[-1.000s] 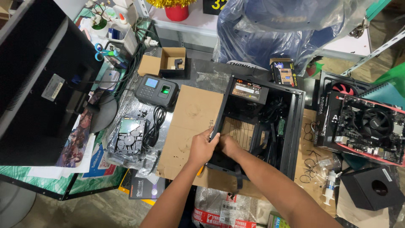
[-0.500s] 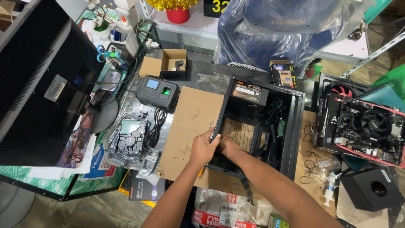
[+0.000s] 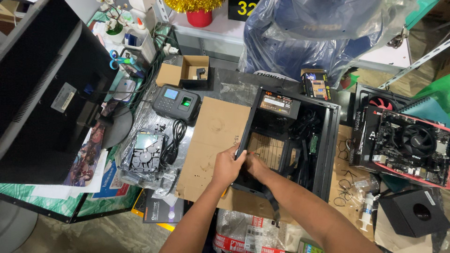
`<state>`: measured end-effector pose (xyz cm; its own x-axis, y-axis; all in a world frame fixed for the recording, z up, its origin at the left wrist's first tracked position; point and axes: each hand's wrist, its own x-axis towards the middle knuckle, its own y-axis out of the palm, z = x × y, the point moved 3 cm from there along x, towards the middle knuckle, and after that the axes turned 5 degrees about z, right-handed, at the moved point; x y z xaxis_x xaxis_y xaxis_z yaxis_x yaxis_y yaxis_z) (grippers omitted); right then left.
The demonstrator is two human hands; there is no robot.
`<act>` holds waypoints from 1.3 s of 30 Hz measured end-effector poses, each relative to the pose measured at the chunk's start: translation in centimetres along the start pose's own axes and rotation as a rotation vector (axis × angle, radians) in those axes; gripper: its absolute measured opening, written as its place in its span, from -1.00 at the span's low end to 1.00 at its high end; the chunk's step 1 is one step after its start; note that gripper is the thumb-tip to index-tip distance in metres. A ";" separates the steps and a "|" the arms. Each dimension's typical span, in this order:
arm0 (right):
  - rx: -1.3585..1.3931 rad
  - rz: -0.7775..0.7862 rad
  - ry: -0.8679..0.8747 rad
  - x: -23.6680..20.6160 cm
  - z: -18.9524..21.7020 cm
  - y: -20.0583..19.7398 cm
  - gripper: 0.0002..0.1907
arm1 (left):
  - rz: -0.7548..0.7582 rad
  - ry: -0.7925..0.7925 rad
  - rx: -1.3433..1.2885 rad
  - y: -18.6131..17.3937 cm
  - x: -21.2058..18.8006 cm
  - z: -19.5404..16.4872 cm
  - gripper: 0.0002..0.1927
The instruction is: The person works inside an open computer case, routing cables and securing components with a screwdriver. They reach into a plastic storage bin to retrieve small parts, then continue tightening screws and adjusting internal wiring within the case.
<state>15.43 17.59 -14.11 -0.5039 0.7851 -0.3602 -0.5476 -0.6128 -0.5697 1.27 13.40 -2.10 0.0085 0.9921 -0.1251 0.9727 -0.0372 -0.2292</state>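
An open black computer case point(image 3: 328, 140) lies on its side on a sheet of brown cardboard point(image 3: 211, 140). A power supply point(image 3: 276, 105) sits in its far corner, with black cables inside. My left hand point(image 3: 227, 166) grips the case's near left edge from outside. Just inside that same edge is my right hand point(image 3: 255, 164), fingers against the frame; what it holds is hidden.
A black monitor point(image 3: 42, 93) stands at left. A small grey keypad device point(image 3: 176, 100), a bagged hard drive point(image 3: 145, 152) and a small open box point(image 3: 192, 70) lie left of the case. A motherboard point(image 3: 412, 145) and black cube point(image 3: 417, 213) are at right.
Both hands stay on the case's left edge. The view has shifted slightly; nothing else has visibly moved.
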 end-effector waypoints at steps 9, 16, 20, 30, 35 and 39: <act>-0.073 0.045 0.135 0.3 -0.1 -0.1 -0.70 | -0.026 0.018 0.045 0.1 0.0 0.2 -0.61; 0.037 0.057 0.226 -0.1 0.6 -0.1 -0.70 | -0.059 0.125 0.078 0.0 0.0 0.0 -0.64; -0.118 0.039 0.152 0.2 0.6 0.0 -0.71 | -0.026 0.042 0.043 0.1 -0.1 0.2 -0.63; 0.007 -0.180 -0.182 -0.4 0.1 -1.4 -0.78 | 0.001 -0.033 0.007 0.0 0.2 0.5 -0.61; 0.037 -0.096 -0.250 -0.3 0.6 -1.7 -0.86 | -0.010 0.063 -0.059 0.2 0.3 1.1 -0.62; 0.547 -0.047 -0.255 0.1 0.9 -0.6 -0.83 | -0.006 0.051 -0.018 0.2 0.4 1.5 -0.61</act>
<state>15.06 17.92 -13.12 -0.5780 0.8076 -0.1172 -0.8031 -0.5884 -0.0940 1.13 13.61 -3.64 0.0137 0.9972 -0.0738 0.9768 -0.0291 -0.2120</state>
